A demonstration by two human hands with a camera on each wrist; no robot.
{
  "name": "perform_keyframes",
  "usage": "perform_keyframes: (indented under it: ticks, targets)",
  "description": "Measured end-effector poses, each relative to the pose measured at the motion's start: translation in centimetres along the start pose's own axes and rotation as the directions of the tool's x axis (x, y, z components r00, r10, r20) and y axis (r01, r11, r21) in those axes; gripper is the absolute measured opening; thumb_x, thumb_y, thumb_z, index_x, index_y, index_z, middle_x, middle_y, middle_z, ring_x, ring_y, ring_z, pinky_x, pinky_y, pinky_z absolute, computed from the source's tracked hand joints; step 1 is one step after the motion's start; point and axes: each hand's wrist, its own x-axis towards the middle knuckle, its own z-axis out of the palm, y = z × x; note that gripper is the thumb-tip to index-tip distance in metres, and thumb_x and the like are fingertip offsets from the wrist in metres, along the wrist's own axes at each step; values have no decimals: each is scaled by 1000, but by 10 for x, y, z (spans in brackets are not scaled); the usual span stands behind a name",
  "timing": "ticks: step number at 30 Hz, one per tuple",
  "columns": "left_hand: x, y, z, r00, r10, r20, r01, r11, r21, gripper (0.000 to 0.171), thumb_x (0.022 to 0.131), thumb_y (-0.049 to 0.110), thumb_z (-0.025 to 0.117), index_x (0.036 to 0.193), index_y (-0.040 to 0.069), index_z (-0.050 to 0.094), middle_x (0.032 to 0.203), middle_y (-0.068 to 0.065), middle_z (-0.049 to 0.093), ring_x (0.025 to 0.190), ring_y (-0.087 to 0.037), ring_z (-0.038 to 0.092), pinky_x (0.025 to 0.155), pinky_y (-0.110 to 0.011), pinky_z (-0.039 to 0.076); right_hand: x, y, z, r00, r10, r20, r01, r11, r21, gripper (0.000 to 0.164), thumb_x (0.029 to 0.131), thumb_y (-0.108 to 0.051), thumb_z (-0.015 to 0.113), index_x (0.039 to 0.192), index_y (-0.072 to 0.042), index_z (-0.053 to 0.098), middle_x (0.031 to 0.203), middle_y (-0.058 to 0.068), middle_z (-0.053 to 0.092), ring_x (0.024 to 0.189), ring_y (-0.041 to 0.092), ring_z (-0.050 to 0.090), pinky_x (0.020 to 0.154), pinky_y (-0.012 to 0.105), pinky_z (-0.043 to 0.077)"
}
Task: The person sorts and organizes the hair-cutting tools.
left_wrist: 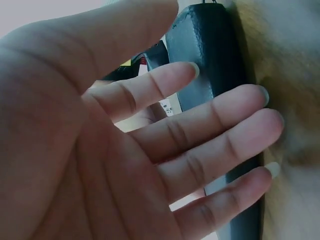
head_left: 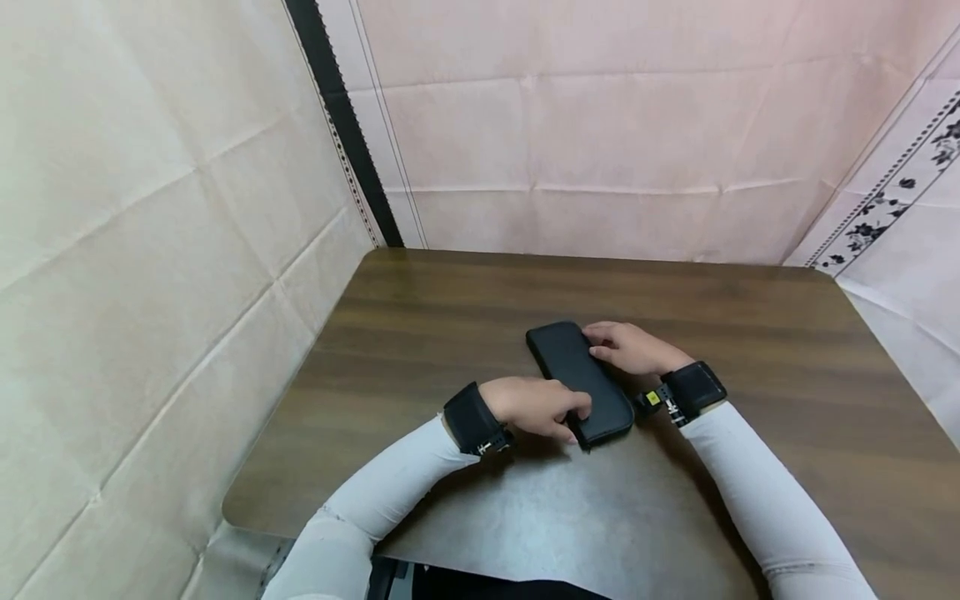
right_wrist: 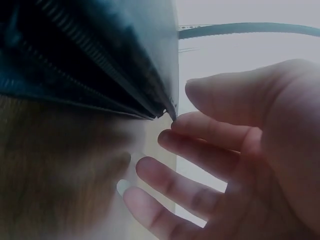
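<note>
On the table lies a black zip wallet, long and set at a slant. In the right wrist view its zipper edge gapes, with teeth on both sides of a dark slot. My left hand is at its near left side; in the left wrist view the loosely bent fingers lie across the wallet's side. At the far right edge is my right hand. Its index fingertip touches the end of the zipper edge, while the thumb stands apart from it.
The wooden table has a rounded left corner and a shiny patch in front. Pale cloth hangs behind and at both sides. Each wrist wears a black strap with a small camera; the right camera sits close to the wallet.
</note>
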Motion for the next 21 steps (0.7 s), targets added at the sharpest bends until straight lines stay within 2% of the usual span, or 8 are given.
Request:
perform_keyframes:
  ticks: [2, 5, 7, 9, 11, 15, 19, 21]
  targets:
    - [3, -2, -2, 999, 19, -26, -17, 997, 71, 32, 101, 33, 69, 128, 19, 61, 98, 4, 65, 81, -7, 61, 74, -21, 49, 0, 0, -2, 1000, 21, 8, -21, 1000, 19, 49, 107, -16, 55, 152, 4, 47, 156, 27, 48, 144, 44, 47, 113, 62, 41]
    - [11, -7, -4, 995, 58, -84, -39, 976, 216, 39, 98, 36, 73, 134, 23, 62, 122, 2, 61, 106, -11, 58, 93, -25, 48, -1, 1, -4, 999, 43, 30, -44, 998, 36, 53, 107, -18, 57, 154, 1, 45, 153, 26, 51, 138, 42, 53, 108, 61, 46]
    - [19, -13, -5, 990, 73, -121, -35, 956, 292, 51, 95, 40, 76, 141, 28, 59, 140, 2, 54, 126, -14, 51, 107, -31, 41, -3, 2, -6, 998, 55, 41, -57, 997, 45, 54, 106, -18, 58, 155, 0, 45, 151, 26, 53, 133, 38, 58, 105, 58, 49]
    - [28, -18, -7, 989, 72, -133, -24, 942, 333, 66, 91, 44, 79, 150, 33, 51, 155, 2, 45, 143, -17, 40, 115, -38, 34, -5, 4, -8, 997, 49, 54, -51, 997, 51, 53, 106, -16, 58, 155, 1, 45, 150, 26, 54, 126, 36, 63, 100, 55, 53]
    - [36, -24, -7, 991, 63, -116, -19, 939, 343, 78, 89, 47, 81, 156, 37, 42, 164, 4, 35, 153, -18, 29, 119, -43, 28, -7, 6, -10, 997, 34, 67, -38, 998, 55, 51, 105, -13, 58, 153, 1, 47, 150, 26, 55, 123, 34, 65, 97, 52, 55]
    - [47, -29, -9, 997, 50, -62, -29, 954, 299, 93, 84, 48, 85, 161, 39, 33, 172, 6, 22, 161, -16, 13, 125, -54, 18, -10, 11, -13, 997, 10, 82, -13, 999, 39, 42, 104, -8, 56, 146, 2, 57, 145, 25, 59, 125, 39, 63, 99, 54, 54]
    - [52, -31, -15, 998, 47, -43, -36, 972, 231, 95, 80, 45, 89, 159, 36, 37, 173, 9, 22, 163, -15, 5, 127, -65, 5, -13, 15, -19, 996, 12, 89, -15, 1000, 24, 39, 105, -11, 56, 142, 2, 61, 141, 23, 63, 130, 41, 61, 103, 58, 51]
    - [54, -33, -17, 998, 47, -38, -38, 976, 217, 95, 79, 45, 90, 158, 36, 38, 172, 10, 24, 163, -15, 6, 126, -67, 1, -14, 17, -22, 995, 14, 100, -17, 999, 31, 40, 106, -12, 57, 142, 3, 60, 141, 23, 63, 130, 41, 61, 103, 58, 51]
